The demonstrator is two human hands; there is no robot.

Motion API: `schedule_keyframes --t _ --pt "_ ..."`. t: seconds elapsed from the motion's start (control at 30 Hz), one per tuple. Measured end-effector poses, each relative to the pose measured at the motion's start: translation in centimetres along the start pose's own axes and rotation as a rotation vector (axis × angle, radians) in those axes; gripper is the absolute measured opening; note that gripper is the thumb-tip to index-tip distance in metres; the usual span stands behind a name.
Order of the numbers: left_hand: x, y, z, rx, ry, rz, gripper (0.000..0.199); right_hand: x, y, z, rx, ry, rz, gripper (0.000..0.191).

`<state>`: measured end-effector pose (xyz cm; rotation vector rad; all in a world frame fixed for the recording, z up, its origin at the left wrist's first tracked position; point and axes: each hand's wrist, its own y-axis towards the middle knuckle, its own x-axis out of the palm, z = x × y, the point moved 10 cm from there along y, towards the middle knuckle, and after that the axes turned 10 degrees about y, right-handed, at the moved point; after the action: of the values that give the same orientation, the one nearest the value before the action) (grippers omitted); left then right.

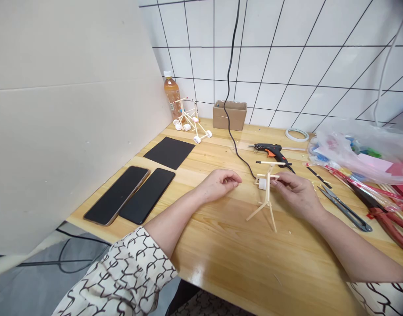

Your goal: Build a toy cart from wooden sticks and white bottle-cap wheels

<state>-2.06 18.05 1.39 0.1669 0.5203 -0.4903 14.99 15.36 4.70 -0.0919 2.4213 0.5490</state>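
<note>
A small model of pale wooden sticks (267,193) stands on the table in front of me, its lower legs splayed. One crossbar at its top has a dark tip, and a white cylinder (262,184) sits at its middle. My right hand (295,191) pinches the model from the right between thumb and fingers; the exact grip point is partly hidden. To the left, my left hand (219,184) rests on the tabletop with loosely curled fingers, thumb apart from them, holding nothing. A gap separates it from the model.
Behind the model lies a black glue gun (270,151) with its cord. Scissor-like snips (344,207), red-handled pliers (382,215) and a plastic bag (352,145) are rightward. Two phones (148,195), black sheet (169,152), wheeled stick model (190,120), bottle (172,94) and cardboard box (230,116) stand left and back.
</note>
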Motion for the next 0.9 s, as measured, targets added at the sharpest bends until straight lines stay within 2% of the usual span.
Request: schedule_keyframes --t 0.23,0.47,0.9 --pt "0.4 0.0 0.1 0.006 -0.045 0.024 0.02 0.7 0.6 -0.4 -0.001 0.06 0.038 0.021" --pt "1.0 0.8 0.3 0.011 -0.056 0.065 0.032 0.9 1.1 0.8 0.035 0.091 0.068 0.019" --pt "1.1 1.9 0.5 0.046 0.023 0.158 0.026 1.5 1.1 2.4 0.115 0.232 0.089 0.02"
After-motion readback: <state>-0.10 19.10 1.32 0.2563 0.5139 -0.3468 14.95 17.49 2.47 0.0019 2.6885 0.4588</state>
